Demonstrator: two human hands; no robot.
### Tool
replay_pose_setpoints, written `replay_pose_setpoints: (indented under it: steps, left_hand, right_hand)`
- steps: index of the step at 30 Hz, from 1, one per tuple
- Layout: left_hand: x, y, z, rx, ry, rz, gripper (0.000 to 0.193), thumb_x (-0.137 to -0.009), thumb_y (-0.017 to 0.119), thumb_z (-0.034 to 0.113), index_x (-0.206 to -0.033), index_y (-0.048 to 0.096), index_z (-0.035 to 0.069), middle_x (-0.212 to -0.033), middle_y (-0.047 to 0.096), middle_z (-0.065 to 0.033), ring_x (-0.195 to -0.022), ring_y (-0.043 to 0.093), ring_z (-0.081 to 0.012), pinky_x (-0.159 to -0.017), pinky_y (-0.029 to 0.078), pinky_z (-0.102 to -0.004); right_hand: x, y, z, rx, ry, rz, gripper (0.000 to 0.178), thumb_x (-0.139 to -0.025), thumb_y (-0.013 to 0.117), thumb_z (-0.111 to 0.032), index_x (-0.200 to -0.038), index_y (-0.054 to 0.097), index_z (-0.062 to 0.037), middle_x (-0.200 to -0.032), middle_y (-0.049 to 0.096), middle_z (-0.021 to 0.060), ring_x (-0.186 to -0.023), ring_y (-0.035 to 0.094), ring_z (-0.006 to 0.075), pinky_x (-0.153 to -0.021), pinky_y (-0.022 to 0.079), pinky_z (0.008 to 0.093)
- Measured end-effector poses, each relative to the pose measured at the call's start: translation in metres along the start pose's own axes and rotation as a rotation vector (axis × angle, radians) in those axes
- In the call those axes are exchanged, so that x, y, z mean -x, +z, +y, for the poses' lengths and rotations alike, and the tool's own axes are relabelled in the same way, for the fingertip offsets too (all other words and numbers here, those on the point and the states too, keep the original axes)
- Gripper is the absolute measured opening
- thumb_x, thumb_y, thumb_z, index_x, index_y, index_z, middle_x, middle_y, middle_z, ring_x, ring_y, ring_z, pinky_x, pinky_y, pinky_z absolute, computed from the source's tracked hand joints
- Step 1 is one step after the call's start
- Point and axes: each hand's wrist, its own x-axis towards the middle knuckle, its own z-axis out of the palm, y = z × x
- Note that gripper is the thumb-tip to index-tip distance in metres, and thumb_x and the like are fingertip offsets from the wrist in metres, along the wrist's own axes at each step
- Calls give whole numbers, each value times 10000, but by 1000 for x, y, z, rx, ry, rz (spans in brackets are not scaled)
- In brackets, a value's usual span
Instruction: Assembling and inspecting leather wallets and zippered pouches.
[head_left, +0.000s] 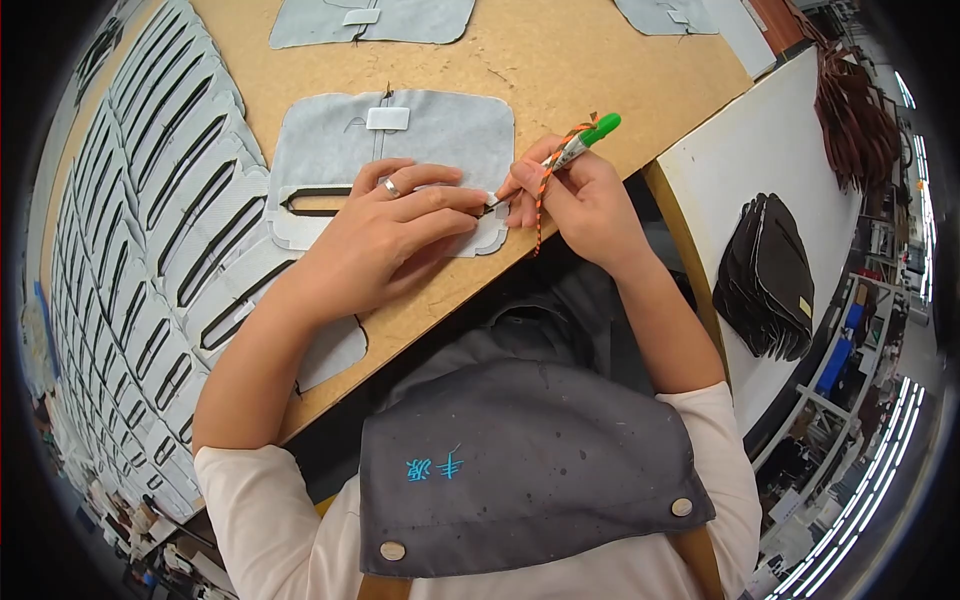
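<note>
On the wooden table in front of me lies a light grey fabric panel (440,130) with a white tab (388,118). Along its near side runs a white strip with a long black-edged slot (318,201). My left hand (395,235) rests across this strip, fingers stretched out and pressing it flat, partly covering the slot. Pinched in my right hand (580,205) is a pen-shaped tool with a white body and green end (598,132). An orange-and-black cord (546,180) hangs from it. Its tip meets the panel by the slot's right end, beside my left fingertips.
Rows of similar slotted pieces (190,180) overlap along the left. More grey panels (372,20) lie at the table's far side. To the right, a white surface (705,135) holds a stack of dark pieces (768,275) and a reddish-brown bundle (855,115). The table's edge (430,335) runs diagonally before me.
</note>
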Motion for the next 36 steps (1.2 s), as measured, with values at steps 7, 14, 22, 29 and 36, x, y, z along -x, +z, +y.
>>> replay_pose_setpoints:
  steps: [7,14,22,29,36]
  left_hand:
    - [2,3,1,-48,-38,-10,239,-757,674,79,-984,609,113,-1188,604,21,-1189,495,-224,-1023,311,-441]
    - [2,4,3,-56,-64,-10,245,-747,661,77,-982,609,124,-1166,605,24,-1185,496,-213,-1025,308,-433]
    - [0,5,3,-55,-85,20,286,-746,644,63,-1022,614,132,-1143,606,21,-1160,511,-206,-982,313,-389]
    - [2,9,5,-110,13,64,318,-709,677,48,-1009,606,127,-1145,583,-1,-1130,512,-217,-959,344,-390]
    - [5,15,6,-126,-32,106,320,-715,670,47,-1024,591,71,-1145,566,-16,-1075,526,-204,-911,379,-359]
  right_hand:
    - [-6,-9,-17,302,87,-163,136,-930,553,-126,-849,591,-23,-767,636,48,-580,577,80,-564,489,234]
    - [36,-8,15,947,-814,-158,121,-773,713,-126,-805,607,-77,-979,668,78,-480,500,126,-484,422,224]
    - [43,-15,47,892,-928,-29,152,-748,724,-108,-876,642,-91,-1062,674,75,-503,531,114,-476,432,198]
    - [39,-2,22,541,-815,66,128,-812,657,14,-927,609,-12,-931,661,132,-669,640,163,-574,516,258]
    - [34,8,20,466,-637,91,110,-819,654,0,-910,595,-22,-935,658,126,-675,639,175,-568,502,263]
